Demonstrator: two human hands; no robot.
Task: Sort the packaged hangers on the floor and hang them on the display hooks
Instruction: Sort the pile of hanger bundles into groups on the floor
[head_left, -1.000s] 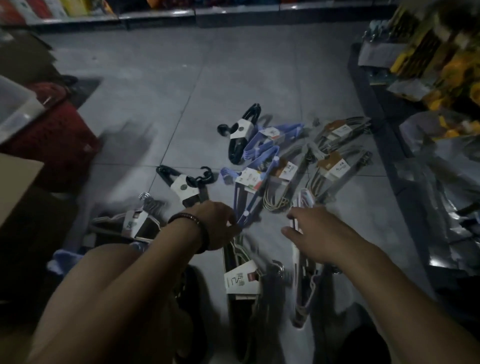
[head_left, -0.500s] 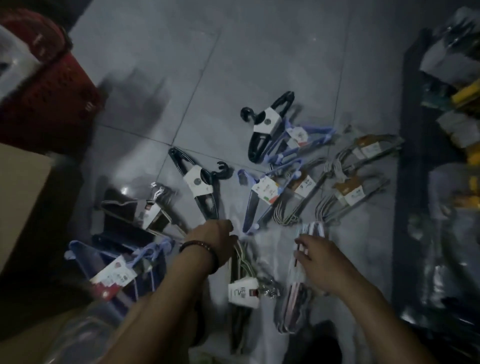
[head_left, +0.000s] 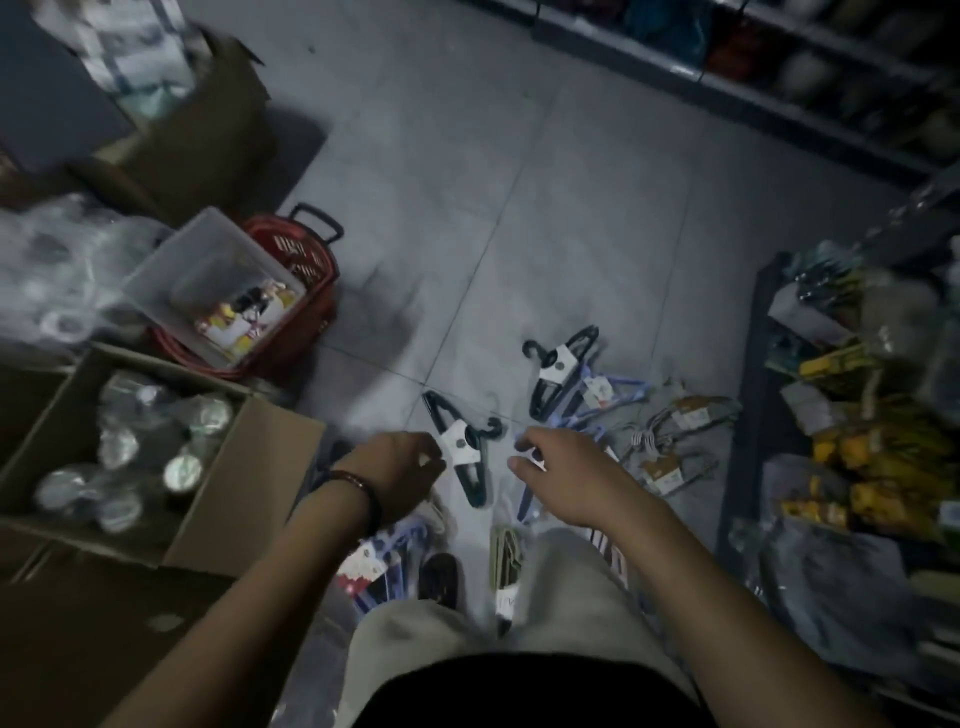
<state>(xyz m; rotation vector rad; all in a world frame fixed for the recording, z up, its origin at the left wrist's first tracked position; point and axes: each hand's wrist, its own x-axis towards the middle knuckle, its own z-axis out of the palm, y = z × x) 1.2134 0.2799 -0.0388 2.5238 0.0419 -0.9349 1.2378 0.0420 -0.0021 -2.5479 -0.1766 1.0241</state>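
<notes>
so, hanger packs: scattered on the floor; light and stiff, we judge.
left hand: fingers curled beside the dark pack; pinch unclear.
right hand: fingers loosely spread, empty.
hold: we'd take its hook neck.

You're working in dim light, the floor picking up a weak grey glow while the corners are sinking to black. Motion blur is smearing the hangers and the shelf; soft shadows are pooling beside the red basket; the edges are bending with the wide lens.
</notes>
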